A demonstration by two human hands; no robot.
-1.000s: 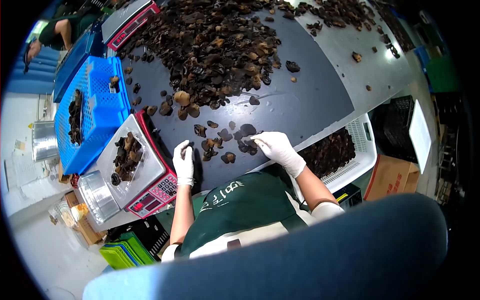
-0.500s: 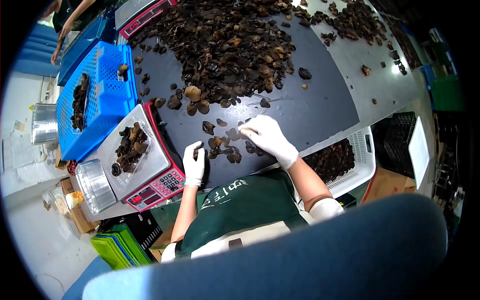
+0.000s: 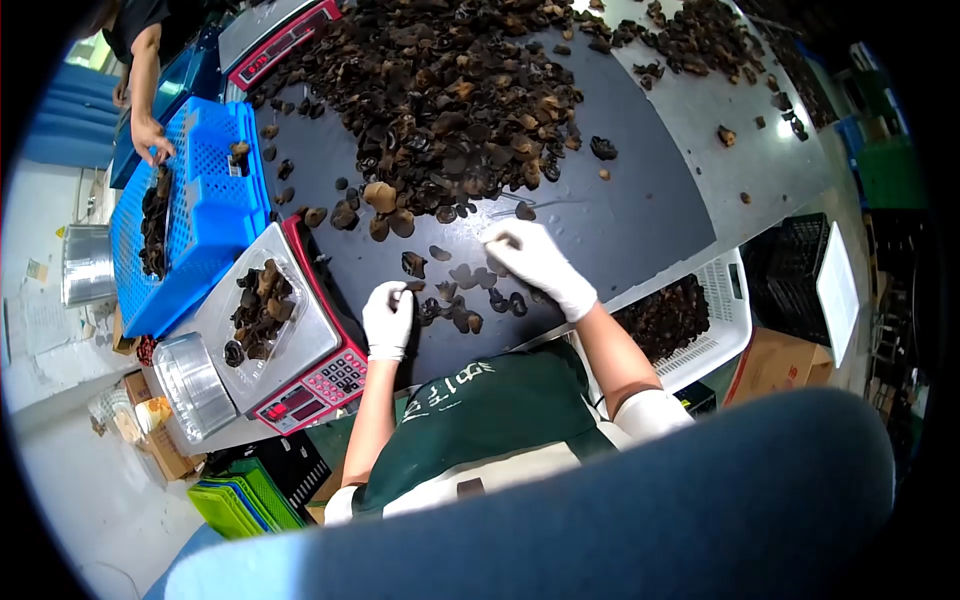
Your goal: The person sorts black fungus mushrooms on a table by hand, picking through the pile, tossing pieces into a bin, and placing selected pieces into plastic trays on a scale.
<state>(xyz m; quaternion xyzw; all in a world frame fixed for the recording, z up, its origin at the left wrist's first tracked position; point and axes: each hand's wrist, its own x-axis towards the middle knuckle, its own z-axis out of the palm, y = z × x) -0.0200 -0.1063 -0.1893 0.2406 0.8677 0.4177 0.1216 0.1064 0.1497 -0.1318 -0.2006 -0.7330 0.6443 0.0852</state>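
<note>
My white-gloved left hand (image 3: 387,318) is curled just above the dark mat, beside the red-edged scale. Its fingers are closed, and whatever they may hold is hidden. To its right, my gloved right hand (image 3: 538,265) has its fingertips pinched together over the mat; nothing I can name shows between them. Between and below the hands lie several loose wood ear mushrooms (image 3: 460,318), dark brown and curled. A large pile of wood ear mushrooms (image 3: 450,110) covers the mat beyond. On the scale (image 3: 312,345), a clear plastic tray holds more wood ear mushrooms (image 3: 265,308).
A blue crate (image 3: 215,190) stands at left with a filled tray on it. Another person's hand (image 3: 150,140) reaches over it. Stacked clear trays (image 3: 192,385) sit beside the scale. A white basket (image 3: 738,330) of mushrooms is at right. A second scale (image 3: 285,48) stands behind.
The other person's hand has come down to the filled tray on the blue crate. My hands have shifted only slightly, and the loose mushrooms between them lie a little differently.
</note>
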